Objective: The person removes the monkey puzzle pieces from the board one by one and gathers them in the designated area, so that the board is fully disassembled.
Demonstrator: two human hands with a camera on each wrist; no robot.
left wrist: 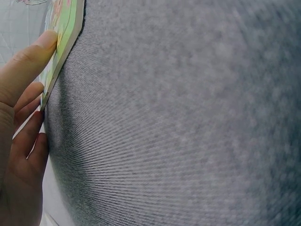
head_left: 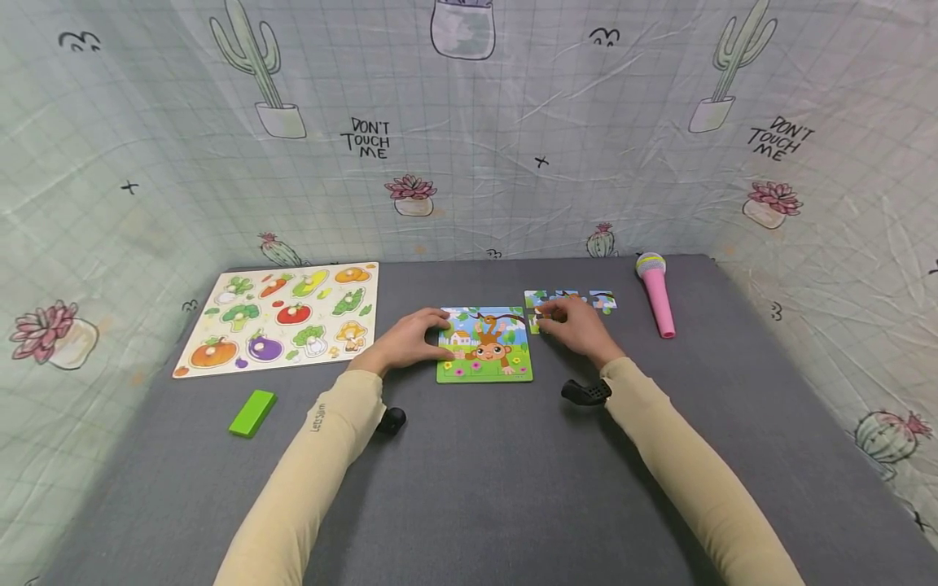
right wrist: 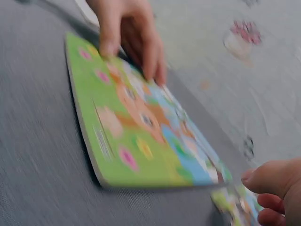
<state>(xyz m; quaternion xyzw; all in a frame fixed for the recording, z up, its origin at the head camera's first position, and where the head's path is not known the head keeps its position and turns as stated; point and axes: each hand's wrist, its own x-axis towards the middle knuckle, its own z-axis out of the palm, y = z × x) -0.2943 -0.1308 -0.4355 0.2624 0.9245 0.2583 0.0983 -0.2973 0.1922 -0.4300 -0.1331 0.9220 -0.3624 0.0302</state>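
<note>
A square puzzle board [head_left: 486,358] with a monkey, a house and flowers on it lies flat on the grey table. My left hand [head_left: 410,340] holds its left side, the thumb on the picture near the edge and the fingers by the upper left corner. Small puzzle pieces [head_left: 603,299] lie to the right of the board, forming part of a picture. Over their near left part is my right hand [head_left: 575,327], thumb and fingers a little apart, hiding some of them. The right wrist view is blurred, with the thumb close to the board's corner.
A cream board [head_left: 330,313] of vegetable pictures lies at the back left, with a green block [head_left: 252,413] in front of it. A pink toy microphone [head_left: 657,297] lies at the back right. A printed cloth [head_left: 469,146] hangs behind the table [head_left: 484,488].
</note>
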